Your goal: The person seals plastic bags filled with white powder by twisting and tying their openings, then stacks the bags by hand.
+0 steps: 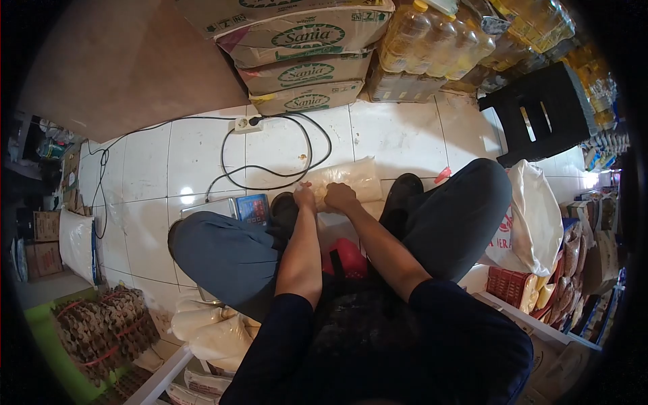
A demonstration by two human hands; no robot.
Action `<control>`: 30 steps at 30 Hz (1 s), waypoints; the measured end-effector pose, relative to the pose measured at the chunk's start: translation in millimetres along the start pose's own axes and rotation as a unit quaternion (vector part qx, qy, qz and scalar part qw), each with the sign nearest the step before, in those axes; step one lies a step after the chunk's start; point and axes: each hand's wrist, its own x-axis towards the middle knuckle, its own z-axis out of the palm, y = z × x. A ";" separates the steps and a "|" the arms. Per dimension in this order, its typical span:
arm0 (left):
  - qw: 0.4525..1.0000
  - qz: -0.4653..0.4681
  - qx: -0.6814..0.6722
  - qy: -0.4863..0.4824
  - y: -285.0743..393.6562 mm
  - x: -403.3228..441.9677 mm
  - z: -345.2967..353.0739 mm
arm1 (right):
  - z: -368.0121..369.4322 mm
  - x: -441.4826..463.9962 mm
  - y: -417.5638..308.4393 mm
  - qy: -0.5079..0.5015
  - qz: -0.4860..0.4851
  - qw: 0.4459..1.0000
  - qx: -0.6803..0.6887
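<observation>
Between my feet on the tiled floor lies a see-through plastic bag (361, 177) that looks pale or whitish; its contents are hard to make out. My left hand (306, 197) is closed at the near left end of the bag, fingers curled. Right beside it, my right hand (340, 196) is bent into a grip on the same end. A red plastic object (347, 260) sits close to my body below my forearms, partly hidden. By my left shoe stands what looks like a digital scale with a blue panel (254, 208), partly covered by my leg.
A black cable loops over the floor to a white socket block (247, 124). Stacked Sania cartons (307, 71) and bottles of yellow oil (432, 40) stand ahead. A black stool (540, 111) and a white sack (530, 223) are at right. Filled bags (219, 334) lie at left.
</observation>
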 end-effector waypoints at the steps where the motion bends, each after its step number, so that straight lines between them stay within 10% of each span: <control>1: 1.000 -0.005 0.003 0.000 2.5 -1.7 0.6 | -2.9 -2.4 0.1 0.015 0.009 1.000 0.003; 7: 1.000 -0.002 -0.004 -0.011 -12.9 15.0 1.9 | -20.0 -21.1 7.1 -0.125 0.044 0.988 0.081; 13: 1.000 0.012 0.027 -0.006 -12.7 11.2 -1.2 | -13.2 1.9 19.8 0.084 0.052 0.994 0.046; 30: 1.000 -0.012 0.018 0.007 -9.5 12.4 3.2 | -33.3 -32.7 28.0 -0.043 0.120 0.983 0.130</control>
